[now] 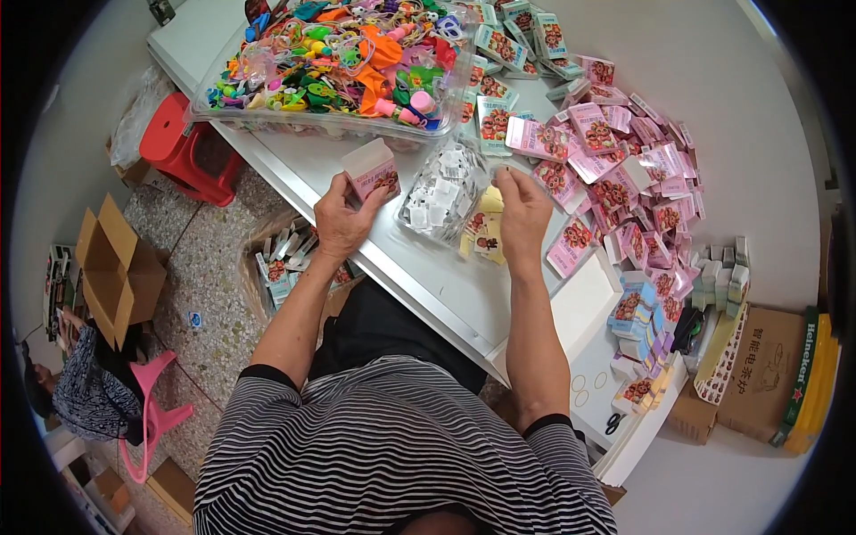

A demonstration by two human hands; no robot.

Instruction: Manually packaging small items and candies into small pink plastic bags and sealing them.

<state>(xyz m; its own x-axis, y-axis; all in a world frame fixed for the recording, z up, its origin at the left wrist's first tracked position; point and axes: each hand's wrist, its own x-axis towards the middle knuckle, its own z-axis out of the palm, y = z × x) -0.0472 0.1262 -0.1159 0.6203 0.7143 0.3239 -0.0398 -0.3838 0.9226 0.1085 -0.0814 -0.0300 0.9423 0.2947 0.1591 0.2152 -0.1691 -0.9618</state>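
A small pink-and-white carton is held upright in the left hand, pinched between thumb and fingers by its near lower corner, above the white table. The right hand is raised just right of a clear bag of small white slips; its fingertips are drawn together as if something thin is pinched, though what is held cannot be made out. A few yellow picture cards lie on the table under and just near that hand.

The carton is gripped only by a corner, so it could be twisted out of the fingers and dropped onto the table, or over the near edge into the basket of cartons on the floor at the left. The clear bag is slack and open-looking, close to the right wrist; it could be nudged and the slips spilled across the table. The slips are light and thin, so more than one could be picked up unnoticed.

At the far side, a clear tray of coloured toys is piled above its rim, and pieces could be knocked loose by a reach across it. To the right, the heap of flat pink cartons spreads to the table's edge, near stacked blue cartons that could be toppled by a sleeve.
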